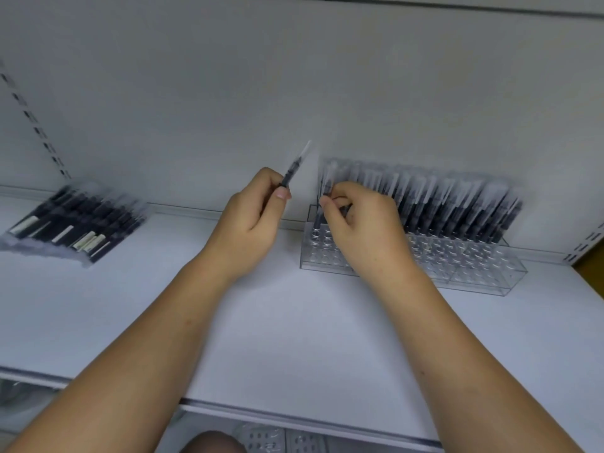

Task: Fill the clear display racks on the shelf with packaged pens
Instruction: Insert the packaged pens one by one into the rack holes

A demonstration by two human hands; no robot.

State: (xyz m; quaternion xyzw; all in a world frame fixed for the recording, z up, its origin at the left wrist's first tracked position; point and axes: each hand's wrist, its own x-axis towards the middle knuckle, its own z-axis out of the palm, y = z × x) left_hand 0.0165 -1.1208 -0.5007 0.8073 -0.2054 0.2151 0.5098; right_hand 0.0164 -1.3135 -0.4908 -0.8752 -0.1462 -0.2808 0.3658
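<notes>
Shelf [294, 322] carries all: L hand [251, 220] fingers pinch 1 pen [289, 173], angled to 1 o'clock; R hand [366, 230] fingers grip pens [327, 188] at rack's [474, 273] 9 o'clock end. Rack at 3 o'clock, spare pack [75, 220] at 9.

Store restocking: a white shelf [294, 322] carries clear racks [483, 276], standing against the back panel [294, 93] directly under and to the right of the right hand [366, 230]. Their rear rows are packed with upright packaged pens [457, 204]; the front rows of holes show through. A loose pile of packaged pens [75, 220] lies flat well to the left of the left hand [248, 217].
</notes>
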